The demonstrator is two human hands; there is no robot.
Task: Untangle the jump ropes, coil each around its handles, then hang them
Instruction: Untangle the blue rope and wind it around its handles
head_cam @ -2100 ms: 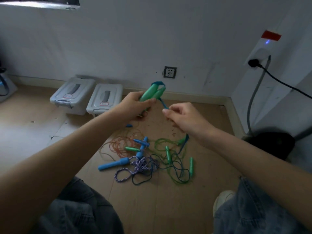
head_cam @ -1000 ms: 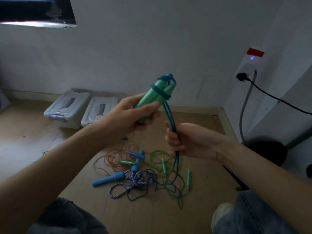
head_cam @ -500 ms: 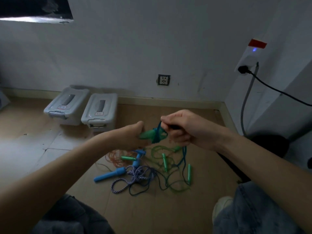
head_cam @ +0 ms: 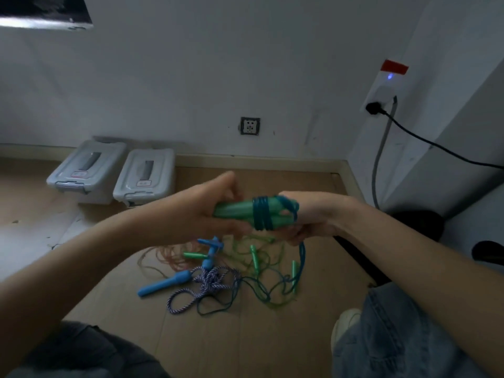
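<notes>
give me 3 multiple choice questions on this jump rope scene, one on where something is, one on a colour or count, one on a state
1. Where is the large blue handle?
A. on the floor
B. on a storage box
C. in the left hand

2. How many lidded storage boxes stand by the wall?
A. one
B. two
C. four

3. What state is the blue cord on the green handles?
A. hanging on a hook
B. cut apart
C. partly wound, its tail trailing down

Answers: 1 A, it lies on the floor by the tangled pile. 2 B, two boxes sit side by side. 3 C, loops circle the handles held by the left hand and right hand.
</notes>
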